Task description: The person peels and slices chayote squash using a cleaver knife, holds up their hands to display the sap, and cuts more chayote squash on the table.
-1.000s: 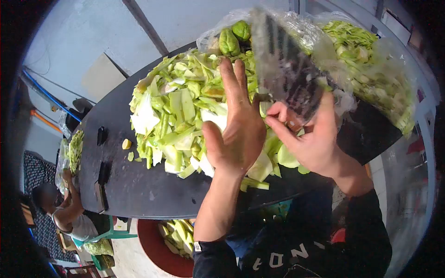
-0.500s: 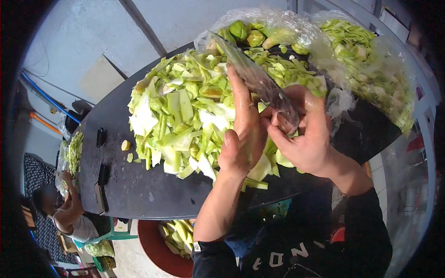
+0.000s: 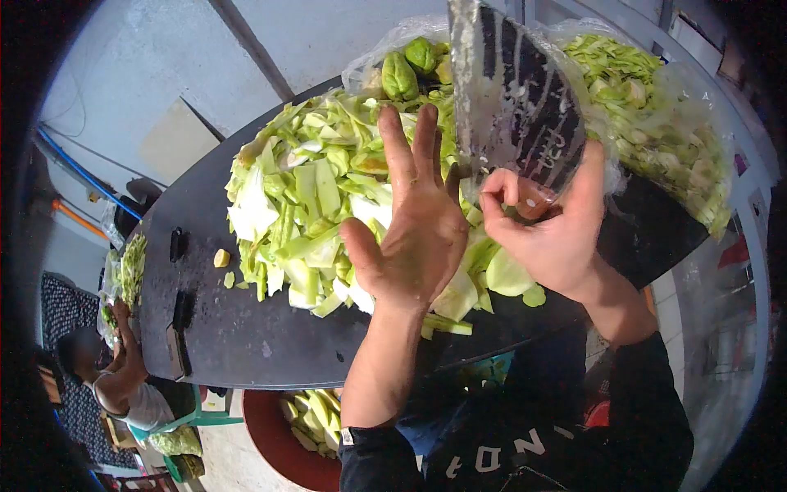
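Observation:
In my right hand [image 3: 545,230] is a broad-bladed knife [image 3: 512,90], held upright with its wet blade face towards me and scraps stuck to it. My fingers wrap round its handle, of which only a small part shows. My left hand [image 3: 418,238] is raised palm up with the fingers spread, holding nothing, just left of the blade. Behind and below it lies a large heap of sliced pale green chayote [image 3: 320,197] on the dark table [image 3: 270,344]. Whole chayotes [image 3: 399,78] sit in a clear plastic bag behind the heap.
A clear bag of cut green strips [image 3: 656,139] stands at the right. Below the table edge is a red-brown tub [image 3: 266,430] with pale pieces inside. Two black objects [image 3: 178,242] [image 3: 180,312] lie at the left. Another person [image 3: 123,377] sits at the far left, handling greens.
The knife has swung from a slant across my hands to upright, its broad face turned to me. My left hand has moved away from the blade and its fingers have spread.

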A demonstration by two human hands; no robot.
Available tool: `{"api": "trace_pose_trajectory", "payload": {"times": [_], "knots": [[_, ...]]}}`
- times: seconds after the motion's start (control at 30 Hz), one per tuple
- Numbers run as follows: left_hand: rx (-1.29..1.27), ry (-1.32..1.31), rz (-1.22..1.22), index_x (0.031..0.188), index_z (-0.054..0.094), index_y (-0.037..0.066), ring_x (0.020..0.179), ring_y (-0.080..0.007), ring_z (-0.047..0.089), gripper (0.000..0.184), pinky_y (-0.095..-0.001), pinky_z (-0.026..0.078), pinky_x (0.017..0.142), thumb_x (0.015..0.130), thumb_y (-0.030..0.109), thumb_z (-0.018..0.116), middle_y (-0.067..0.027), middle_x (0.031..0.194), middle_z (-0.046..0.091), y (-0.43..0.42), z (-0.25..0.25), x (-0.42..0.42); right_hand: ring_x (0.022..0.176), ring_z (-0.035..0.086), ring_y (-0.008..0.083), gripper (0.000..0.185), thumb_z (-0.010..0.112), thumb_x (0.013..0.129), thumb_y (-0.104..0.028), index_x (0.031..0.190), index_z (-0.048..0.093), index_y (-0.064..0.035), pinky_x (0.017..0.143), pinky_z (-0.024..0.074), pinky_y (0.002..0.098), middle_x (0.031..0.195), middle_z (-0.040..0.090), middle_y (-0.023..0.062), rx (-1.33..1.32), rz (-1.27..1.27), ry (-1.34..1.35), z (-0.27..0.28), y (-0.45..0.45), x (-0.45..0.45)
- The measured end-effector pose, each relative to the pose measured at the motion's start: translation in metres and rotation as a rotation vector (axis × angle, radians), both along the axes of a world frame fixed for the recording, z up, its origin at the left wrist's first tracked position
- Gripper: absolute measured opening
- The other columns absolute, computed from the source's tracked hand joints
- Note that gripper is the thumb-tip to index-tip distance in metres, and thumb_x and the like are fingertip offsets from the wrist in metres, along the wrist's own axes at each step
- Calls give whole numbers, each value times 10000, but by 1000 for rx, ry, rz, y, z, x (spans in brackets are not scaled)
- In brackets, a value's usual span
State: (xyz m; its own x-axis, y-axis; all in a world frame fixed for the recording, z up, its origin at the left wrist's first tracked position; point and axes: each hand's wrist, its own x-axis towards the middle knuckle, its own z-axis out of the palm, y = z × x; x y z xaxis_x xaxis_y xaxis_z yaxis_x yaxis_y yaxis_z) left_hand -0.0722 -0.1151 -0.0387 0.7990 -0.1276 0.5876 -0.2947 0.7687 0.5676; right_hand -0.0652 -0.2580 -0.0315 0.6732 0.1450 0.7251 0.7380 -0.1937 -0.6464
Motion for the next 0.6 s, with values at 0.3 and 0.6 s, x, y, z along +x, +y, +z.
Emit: {"api": "trace_pose_trajectory", "payload": {"times": [0.3, 0.6], "knots": [[384, 1, 509, 1348, 525, 81, 1343, -299, 387, 656, -431, 271, 1105, 733, 193, 726, -171, 1350, 511, 27, -6, 7, 741, 619, 100, 577, 667, 751, 163, 1188, 336, -18, 659, 519, 245, 837, 541, 29, 387, 214, 209, 12, -2, 4], [956, -378, 1018, 926, 739, 105, 1206, -355, 448, 298, -462, 324, 1031, 632, 99, 786, -132, 1174, 606, 24, 6, 4, 750, 619, 94, 618, 642, 782, 163, 1268, 315, -35, 677, 538, 251, 891, 539, 25, 420, 300, 271, 11, -2, 10]]}}
